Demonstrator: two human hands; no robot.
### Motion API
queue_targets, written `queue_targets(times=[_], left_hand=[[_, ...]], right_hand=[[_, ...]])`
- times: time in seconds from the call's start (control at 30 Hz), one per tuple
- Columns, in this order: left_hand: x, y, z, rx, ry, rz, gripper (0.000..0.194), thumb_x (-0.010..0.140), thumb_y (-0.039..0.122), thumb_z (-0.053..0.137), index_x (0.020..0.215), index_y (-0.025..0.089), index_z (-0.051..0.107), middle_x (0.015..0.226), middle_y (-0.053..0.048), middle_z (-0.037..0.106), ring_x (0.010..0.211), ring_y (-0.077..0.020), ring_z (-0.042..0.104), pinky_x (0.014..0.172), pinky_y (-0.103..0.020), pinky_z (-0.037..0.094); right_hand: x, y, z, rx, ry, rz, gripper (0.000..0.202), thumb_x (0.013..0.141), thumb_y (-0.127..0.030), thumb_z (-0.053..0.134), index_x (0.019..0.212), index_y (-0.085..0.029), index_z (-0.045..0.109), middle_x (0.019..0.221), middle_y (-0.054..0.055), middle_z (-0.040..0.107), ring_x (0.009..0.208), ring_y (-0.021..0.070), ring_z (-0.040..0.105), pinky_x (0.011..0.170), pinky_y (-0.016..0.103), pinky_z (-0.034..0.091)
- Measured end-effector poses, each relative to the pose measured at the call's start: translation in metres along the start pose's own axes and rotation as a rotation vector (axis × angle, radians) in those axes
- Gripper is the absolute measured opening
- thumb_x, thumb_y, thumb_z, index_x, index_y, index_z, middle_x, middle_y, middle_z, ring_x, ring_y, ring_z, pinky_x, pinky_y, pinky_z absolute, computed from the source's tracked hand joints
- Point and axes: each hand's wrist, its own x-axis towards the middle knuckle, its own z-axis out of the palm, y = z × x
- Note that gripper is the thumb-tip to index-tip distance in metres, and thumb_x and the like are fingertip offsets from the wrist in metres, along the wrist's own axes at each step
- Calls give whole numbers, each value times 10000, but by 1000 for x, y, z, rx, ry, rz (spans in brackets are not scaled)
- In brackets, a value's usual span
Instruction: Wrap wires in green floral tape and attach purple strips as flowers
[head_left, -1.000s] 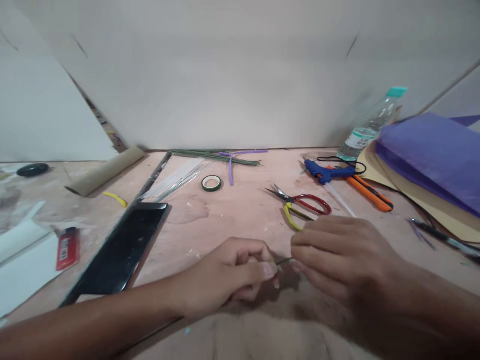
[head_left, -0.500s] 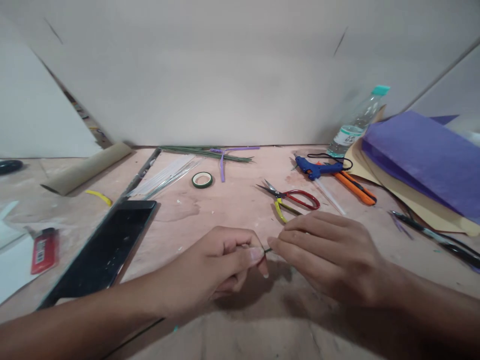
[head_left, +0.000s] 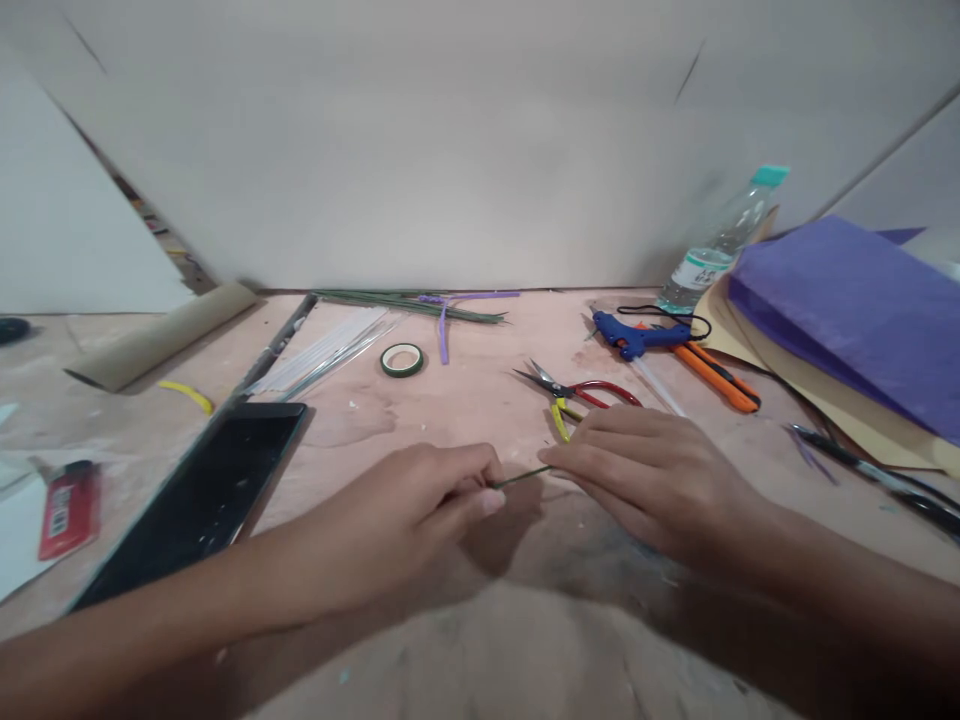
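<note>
A thin green floral wire [head_left: 523,476] spans the short gap between my two hands above the table. My left hand [head_left: 439,500] pinches one end between thumb and curled forefinger. On the other side my right hand [head_left: 652,475] holds the wire at its fingertips, with the thumb mostly hidden below the fingers. Just beyond the right hand lie scissors with red handles [head_left: 574,388] and a yellow-handled tool [head_left: 561,418], partly covered by that hand. A roll of green tape [head_left: 402,360] rests flat farther back.
Green stems [head_left: 405,302] and a purple pipe cleaner [head_left: 444,335] lie along the wall. At right are a blue glue gun [head_left: 637,335], orange cutter [head_left: 716,375], bottle [head_left: 701,265] and purple paper [head_left: 847,310]. A phone [head_left: 202,490], cardboard tube [head_left: 165,335] and lighter [head_left: 71,510] lie left.
My hands have drawn apart, so a longer stretch of green wire shows between them. Both hands sit slightly higher in view. The wire end below my left forearm is no longer visible.
</note>
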Motion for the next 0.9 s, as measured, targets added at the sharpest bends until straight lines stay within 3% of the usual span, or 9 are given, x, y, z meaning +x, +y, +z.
queue_targets(times=[0.13,0.23,0.47,0.73,0.9], left_hand=[[5,-12,-11,555,82,4,265,1063,266,440,863,209,603,706,-10,652,636,-191,576,597,-298,282],[9,-19,-11,723,113,-4,277,1059,245,420,844,206,590,696,-30,672,617,-207,585,582,-305,246],[12,-31,-7,544,120,-4,361,1087,324,391,798,200,571,688,-15,670,600,-180,598,583,-285,268],[17,-36,-17,645,73,54,270,1014,195,455,750,201,509,657,-11,638,603,-178,599,586,-274,271],[18,-31,-10,648,70,60,300,1034,251,440,754,202,536,695,-34,695,613,-197,633,577,-288,273]], right_hand=[[-2,12,6,-11,-71,120,195,1076,-175,555,1176,-163,722,904,71,757,822,213,706,727,335,521],[-2,18,11,-31,-96,133,182,1061,-159,554,1058,-166,736,903,79,763,815,215,703,728,334,508],[0,16,19,-93,-20,69,157,1045,-152,559,957,-166,688,766,47,689,736,208,629,681,328,455],[-6,12,22,-151,-19,52,249,1085,-175,527,869,-172,651,708,10,638,652,188,589,632,340,394],[-7,9,24,-186,-42,12,285,1082,-143,500,839,-175,645,698,19,631,644,198,559,630,353,387]])
